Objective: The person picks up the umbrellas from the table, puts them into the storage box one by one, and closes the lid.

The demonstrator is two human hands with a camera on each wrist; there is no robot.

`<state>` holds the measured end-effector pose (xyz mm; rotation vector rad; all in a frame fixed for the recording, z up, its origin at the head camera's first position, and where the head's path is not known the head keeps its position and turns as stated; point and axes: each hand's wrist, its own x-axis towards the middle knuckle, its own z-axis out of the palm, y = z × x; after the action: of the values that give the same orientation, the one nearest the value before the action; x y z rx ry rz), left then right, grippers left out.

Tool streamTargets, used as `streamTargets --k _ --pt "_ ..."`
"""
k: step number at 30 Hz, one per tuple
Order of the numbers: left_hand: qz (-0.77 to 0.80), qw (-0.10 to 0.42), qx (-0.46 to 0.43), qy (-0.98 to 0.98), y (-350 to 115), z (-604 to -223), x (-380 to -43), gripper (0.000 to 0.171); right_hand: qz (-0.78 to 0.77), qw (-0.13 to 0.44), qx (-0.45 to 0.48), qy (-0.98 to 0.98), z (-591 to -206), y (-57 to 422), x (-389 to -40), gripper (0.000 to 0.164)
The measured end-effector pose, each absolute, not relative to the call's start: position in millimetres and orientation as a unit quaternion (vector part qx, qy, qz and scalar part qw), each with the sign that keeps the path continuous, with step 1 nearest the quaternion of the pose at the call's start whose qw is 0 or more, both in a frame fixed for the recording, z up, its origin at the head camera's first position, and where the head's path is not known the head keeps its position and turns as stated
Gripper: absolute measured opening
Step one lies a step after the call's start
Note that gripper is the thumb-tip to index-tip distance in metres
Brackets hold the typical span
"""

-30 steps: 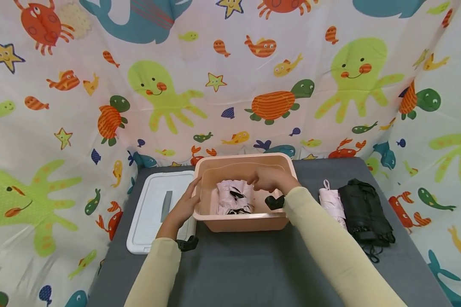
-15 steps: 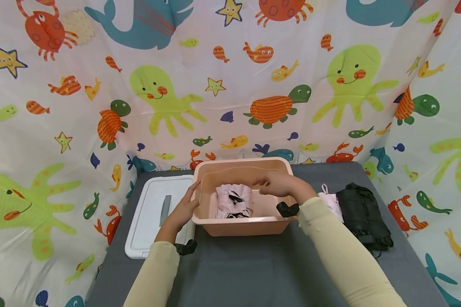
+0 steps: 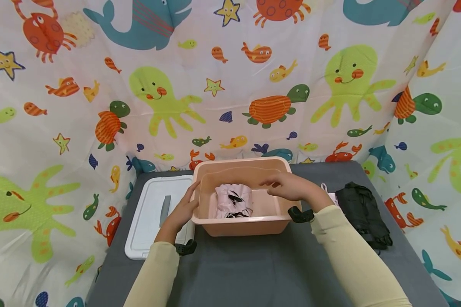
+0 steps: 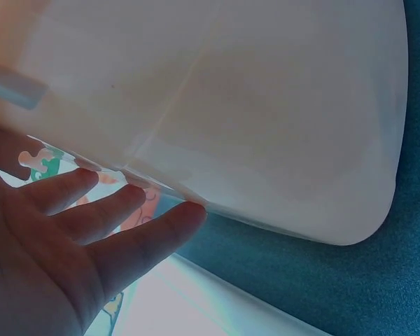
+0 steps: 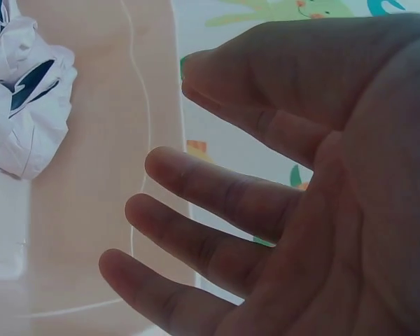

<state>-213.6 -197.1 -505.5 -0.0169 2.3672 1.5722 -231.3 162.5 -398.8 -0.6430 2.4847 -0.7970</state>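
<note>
Pink bundle (image 3: 233,199) in bin (image 3: 246,229), between left hand (image 3: 182,211) (fingers apart, touching bin) and right hand (image 3: 291,186) (fingers apart, farther off than before)

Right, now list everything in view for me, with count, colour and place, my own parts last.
Bin: one, peach, mid-table near the curtain
Pink-and-black bundle: one, pink with black, inside the bin, left of its middle
Lid: one, white, on the table left of the bin
Handle: one, grey, on the lid
Pink looped item: one, pink, right of the bin, partly hidden
Black bundle: one, black, far right of the table
Table: one, dark grey, under everything
Curtain: white, colourful sea-creature print, behind and beside the table
Sleeves: two, pale yellow, on both arms
Wristbands: two, black, one per wrist
Left grip: one, bare, at the bin's left rim
Right grip: one, bare, over the bin's right end
</note>
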Motion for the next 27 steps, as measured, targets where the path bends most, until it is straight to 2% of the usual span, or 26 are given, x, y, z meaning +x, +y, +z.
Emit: streamTargets --k 5,14,27 --pt "0.545 0.159 -0.011 0.823 -197.9 -500.0 -216.9 0.067 -0.288 0.215 -0.22 0.907 -393.2 169.2 -225.7 0.037" --pt "0.547 0.171 0.017 0.819 -192.3 -466.7 -203.7 0.069 -0.293 0.183 -0.2 0.917 -393.8 190.7 -216.4 0.038" --pt "0.546 0.176 0.013 0.819 -191.6 -469.4 -206.4 0.07 -0.331 0.144 -0.139 0.922 -405.8 231.8 -203.6 0.04"
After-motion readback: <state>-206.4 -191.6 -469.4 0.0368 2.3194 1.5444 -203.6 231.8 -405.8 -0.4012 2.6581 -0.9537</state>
